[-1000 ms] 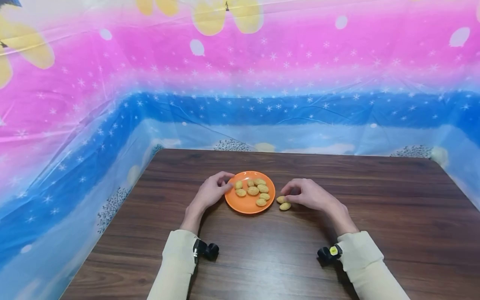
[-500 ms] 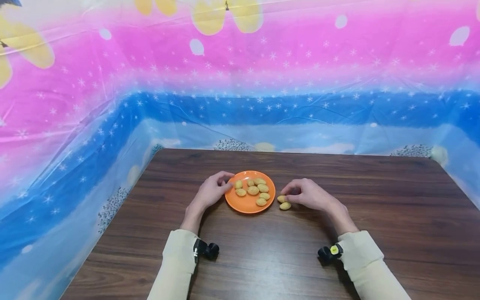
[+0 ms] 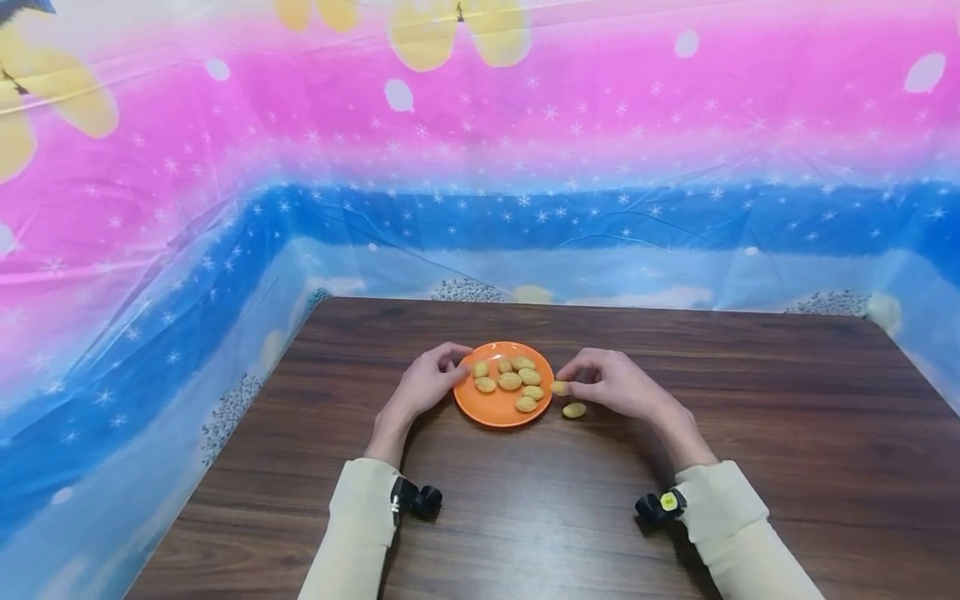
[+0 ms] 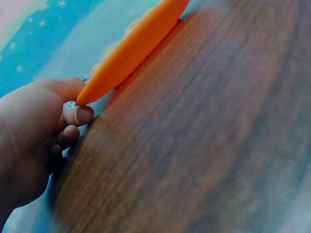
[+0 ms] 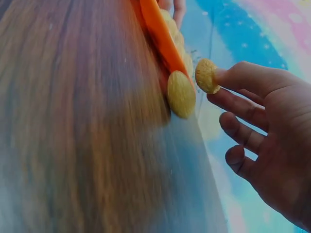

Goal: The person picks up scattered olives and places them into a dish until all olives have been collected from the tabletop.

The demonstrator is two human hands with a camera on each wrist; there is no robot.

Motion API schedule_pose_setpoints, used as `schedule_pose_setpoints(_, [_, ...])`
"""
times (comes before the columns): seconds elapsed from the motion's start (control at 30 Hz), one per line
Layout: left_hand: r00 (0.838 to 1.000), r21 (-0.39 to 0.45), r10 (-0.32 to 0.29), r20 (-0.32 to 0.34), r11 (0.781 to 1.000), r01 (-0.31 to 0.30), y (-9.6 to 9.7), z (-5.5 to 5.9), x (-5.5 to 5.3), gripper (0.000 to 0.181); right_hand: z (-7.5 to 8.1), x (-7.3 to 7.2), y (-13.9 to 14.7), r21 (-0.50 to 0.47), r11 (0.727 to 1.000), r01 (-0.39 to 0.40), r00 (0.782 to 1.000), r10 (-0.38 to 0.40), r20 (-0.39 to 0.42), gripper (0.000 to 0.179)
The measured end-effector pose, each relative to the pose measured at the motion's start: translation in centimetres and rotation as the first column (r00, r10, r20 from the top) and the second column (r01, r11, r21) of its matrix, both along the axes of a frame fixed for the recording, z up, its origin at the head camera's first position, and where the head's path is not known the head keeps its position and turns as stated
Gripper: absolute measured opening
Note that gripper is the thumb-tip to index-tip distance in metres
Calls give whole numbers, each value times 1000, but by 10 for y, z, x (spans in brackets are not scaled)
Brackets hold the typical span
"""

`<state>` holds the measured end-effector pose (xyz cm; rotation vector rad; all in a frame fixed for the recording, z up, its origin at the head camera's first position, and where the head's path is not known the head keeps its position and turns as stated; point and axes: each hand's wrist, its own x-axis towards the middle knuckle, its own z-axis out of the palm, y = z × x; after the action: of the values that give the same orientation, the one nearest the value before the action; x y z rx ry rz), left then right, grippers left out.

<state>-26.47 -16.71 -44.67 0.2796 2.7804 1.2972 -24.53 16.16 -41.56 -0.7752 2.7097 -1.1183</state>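
Observation:
An orange plate (image 3: 487, 414) bears several tan, oval, rough-shelled walnuts (image 3: 509, 381). My left hand (image 3: 426, 385) pinches the plate's left rim, thumb above and fingers below in the left wrist view. On the other side, my right hand (image 3: 617, 385) grips one walnut (image 5: 206, 76) between thumb and fingertips, close to the plate's right edge; its other fingers are bent and hold nothing. Another walnut (image 3: 573, 410) lies on the table just right of the plate, below the right hand. In the left wrist view the plate's wall hides most of the walnuts on it.
The dark wood-grain table (image 3: 495, 517) carries the plate near its far middle. A pink and blue printed cloth (image 3: 480, 150) hangs behind and along the sides of the table. Black cameras sit on the left sleeve (image 3: 358, 508) and right sleeve (image 3: 723, 504).
My right hand has lifted one of the two walnuts beside the plate and brought it up and left toward the rim. The left hand stays at the plate; the head view shifts slightly.

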Motion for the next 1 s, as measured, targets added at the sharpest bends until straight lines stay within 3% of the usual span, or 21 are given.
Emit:
schedule_pose_setpoints(0.23, [1000, -1, -7, -4, 1000, 7, 1, -1, -1, 31, 5, -1, -20, 12, 1000, -23, 999, 24, -41, 14])
schedule_pose_setpoints(0.53, [1000, 0, 1, -1, 1000, -1, 0, -1, 0, 31, 14, -6, -53, 63, 991, -114, 991, 118, -64, 14])
schedule_pose_setpoints(0.73, [1000, 2, 4, 11, 1000, -4, 1, -3, 0, 30, 14, -7, -73, 134, 980, -146, 986, 155, -54, 14])
schedule_pose_setpoints(1.0, [1000, -1, 0, 1, 1000, 0, -2, -3, -1, 29, 8, -7, -96, 192, 966, -175, 973, 200, -118, 15])
